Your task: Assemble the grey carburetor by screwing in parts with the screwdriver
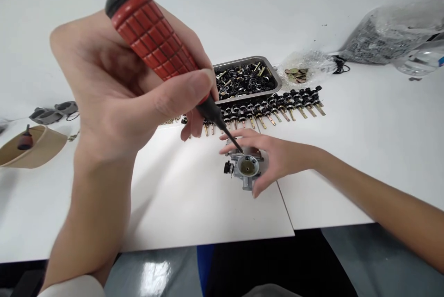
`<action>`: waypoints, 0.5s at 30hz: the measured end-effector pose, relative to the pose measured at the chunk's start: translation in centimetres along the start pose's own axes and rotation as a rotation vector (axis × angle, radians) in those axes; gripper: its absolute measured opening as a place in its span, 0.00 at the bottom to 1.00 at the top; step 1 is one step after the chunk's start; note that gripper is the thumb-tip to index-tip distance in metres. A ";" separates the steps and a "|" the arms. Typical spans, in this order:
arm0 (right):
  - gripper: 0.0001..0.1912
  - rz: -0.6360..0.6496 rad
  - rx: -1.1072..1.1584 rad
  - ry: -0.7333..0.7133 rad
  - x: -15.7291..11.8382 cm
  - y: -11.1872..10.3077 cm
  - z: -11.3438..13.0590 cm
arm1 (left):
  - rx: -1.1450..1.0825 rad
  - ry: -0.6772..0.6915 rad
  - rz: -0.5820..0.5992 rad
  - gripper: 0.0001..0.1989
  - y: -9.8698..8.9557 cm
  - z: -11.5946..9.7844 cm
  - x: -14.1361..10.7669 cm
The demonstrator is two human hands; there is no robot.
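Observation:
My left hand [138, 89], large and close to the camera, is closed around the red ribbed handle of a screwdriver [156, 40] with a black end cap. Its dark shaft slants down to the right, and the tip meets the upper edge of a small metal carburetor [248, 167] on the white table. My right hand [270, 153] grips the carburetor from the right, thumb at the near side and fingers across the far side. The round opening of the carburetor faces up, and a black knob sticks out on its left. The exact contact of the tip is too small to make out.
Behind my hands stands a metal tray [274, 72] of small black parts, with rows of black parts with brass strips [274, 109] before it. Plastic bags of parts [381, 33] lie at back right. A tan container [48, 146] with another screwdriver [25, 141] is at left.

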State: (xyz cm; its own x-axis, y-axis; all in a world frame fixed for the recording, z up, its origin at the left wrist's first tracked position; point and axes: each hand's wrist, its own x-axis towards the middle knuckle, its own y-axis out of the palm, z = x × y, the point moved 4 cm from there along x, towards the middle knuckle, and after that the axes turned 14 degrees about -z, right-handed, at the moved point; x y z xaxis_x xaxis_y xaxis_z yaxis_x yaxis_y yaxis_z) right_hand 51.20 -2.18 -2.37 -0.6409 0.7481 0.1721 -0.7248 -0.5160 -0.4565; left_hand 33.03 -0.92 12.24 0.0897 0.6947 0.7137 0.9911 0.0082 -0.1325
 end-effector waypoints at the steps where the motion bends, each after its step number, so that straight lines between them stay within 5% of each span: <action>1: 0.42 0.017 -0.053 -0.018 -0.1 0.3 0.2 | -0.022 0.005 0.019 0.06 0.1 0.0 -0.1; 6: 0.27 -0.022 -0.178 -0.083 0.0 1.1 1.1 | -0.017 -0.057 0.126 0.06 1.0 0.1 -1.1; 15: 0.25 -0.014 -0.198 -0.136 0.0 1.0 0.9 | -0.007 -0.049 0.162 0.05 1.5 0.0 -1.6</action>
State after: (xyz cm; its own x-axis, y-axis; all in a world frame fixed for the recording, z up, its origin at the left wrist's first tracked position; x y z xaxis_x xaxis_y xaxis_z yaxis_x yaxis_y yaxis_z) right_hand 50.21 -3.04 -2.07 -0.6690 0.6846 0.2894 -0.6788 -0.4042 -0.6130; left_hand 34.42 -1.99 10.91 0.2432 0.7206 0.6493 0.9648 -0.1111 -0.2382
